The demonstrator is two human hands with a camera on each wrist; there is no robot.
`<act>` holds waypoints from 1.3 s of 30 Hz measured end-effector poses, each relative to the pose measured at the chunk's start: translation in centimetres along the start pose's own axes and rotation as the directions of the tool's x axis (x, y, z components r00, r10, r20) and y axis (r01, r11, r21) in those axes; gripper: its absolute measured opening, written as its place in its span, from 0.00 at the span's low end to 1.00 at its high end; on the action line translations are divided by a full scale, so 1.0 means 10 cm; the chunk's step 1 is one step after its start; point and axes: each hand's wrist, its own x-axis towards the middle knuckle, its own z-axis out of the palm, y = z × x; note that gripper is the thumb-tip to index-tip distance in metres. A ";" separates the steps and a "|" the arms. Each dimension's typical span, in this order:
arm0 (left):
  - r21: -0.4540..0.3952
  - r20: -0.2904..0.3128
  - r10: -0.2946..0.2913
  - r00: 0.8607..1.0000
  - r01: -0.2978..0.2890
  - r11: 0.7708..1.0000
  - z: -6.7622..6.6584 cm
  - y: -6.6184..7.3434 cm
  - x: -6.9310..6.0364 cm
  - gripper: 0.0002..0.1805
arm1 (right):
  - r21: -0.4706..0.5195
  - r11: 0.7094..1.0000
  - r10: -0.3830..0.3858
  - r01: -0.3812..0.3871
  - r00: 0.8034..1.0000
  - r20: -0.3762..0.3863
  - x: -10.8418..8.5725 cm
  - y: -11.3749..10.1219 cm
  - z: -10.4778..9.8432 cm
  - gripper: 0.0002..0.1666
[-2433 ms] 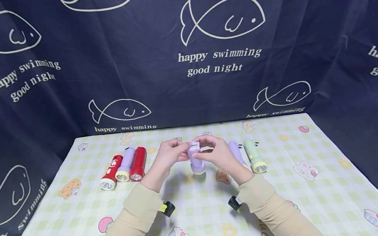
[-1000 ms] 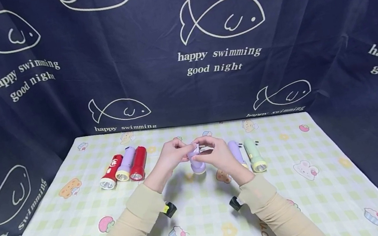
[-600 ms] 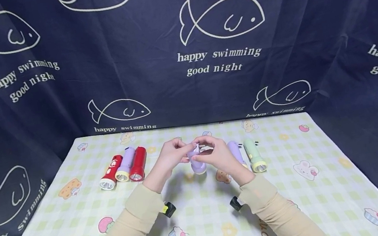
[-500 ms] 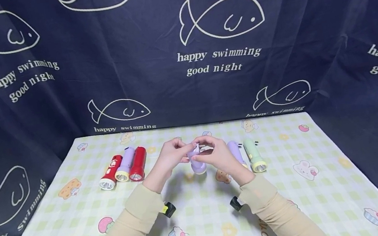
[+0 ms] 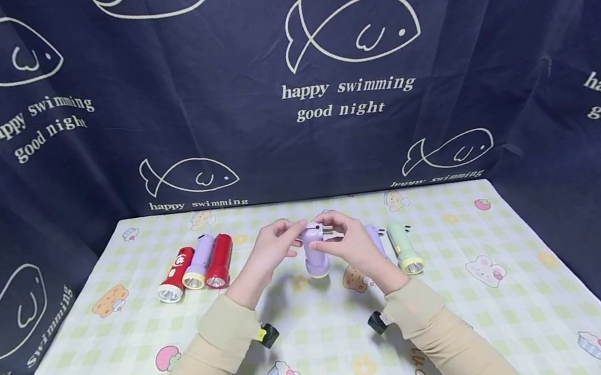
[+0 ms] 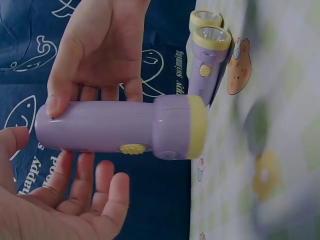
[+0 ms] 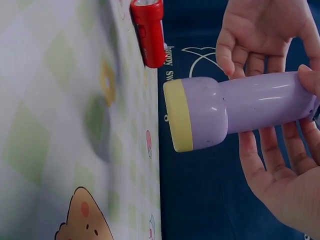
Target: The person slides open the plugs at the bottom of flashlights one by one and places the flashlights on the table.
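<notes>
A lilac flashlight (image 5: 316, 256) with a yellow head ring is held above the table, lens end down. The right hand (image 5: 351, 246) grips its body, thumb on the near side and fingers behind. Metal plug prongs (image 5: 333, 230) stick out to the right from its tail. The left hand (image 5: 270, 248) is close beside the tail. In the left wrist view, the left thumb (image 6: 19, 137) is clear of the flashlight's end and its loosely bent fingers (image 6: 102, 175) lie under the body; whether they touch is hard to tell. A yellow switch (image 6: 132, 149) faces the left hand.
On the left lie a red-and-white flashlight (image 5: 176, 276), a lilac flashlight (image 5: 200, 259) and a red flashlight (image 5: 221, 261). Right of the hands lie another lilac flashlight (image 5: 375, 238), partly hidden, and a green flashlight (image 5: 404, 246), both with prongs out. A checked cloth (image 5: 327, 365) covers the table.
Prongs that did not show at first now stand out from the held flashlight's tail. The left thumb has moved off the tail, and the flashlight has turned and shifted slightly right.
</notes>
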 end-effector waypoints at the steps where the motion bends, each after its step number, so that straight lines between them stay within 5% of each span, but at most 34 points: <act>1: -0.007 0.003 0.010 1.000 -0.010 1.000 0.00 -0.01 0.01 0.20 | 0.005 1.000 0.009 -0.009 1.000 -0.009 0.00 0.00 0.00 0.24; 12: -0.059 0.018 0.083 0.996 -0.082 0.995 0.03 -0.09 0.01 0.13 | -0.037 0.998 0.052 -0.054 0.997 -0.052 -0.10 -0.35 -0.01 0.23; 19: -0.096 0.059 0.171 0.984 -0.165 0.982 0.06 -0.17 0.03 0.15 | 0.047 0.994 0.098 -0.096 0.994 -0.040 -0.09 -0.33 -0.01 0.23; 29: -0.076 0.104 0.290 0.951 -0.284 0.956 0.07 -0.30 0.07 0.23 | 0.131 0.985 0.121 -0.115 0.992 -0.037 0.04 -0.04 -0.04 0.24; 39: -0.087 0.143 0.286 0.948 -0.275 0.957 0.08 -0.28 0.04 0.27 | 0.147 0.982 0.124 -0.116 0.991 -0.044 0.04 -0.04 -0.04 0.23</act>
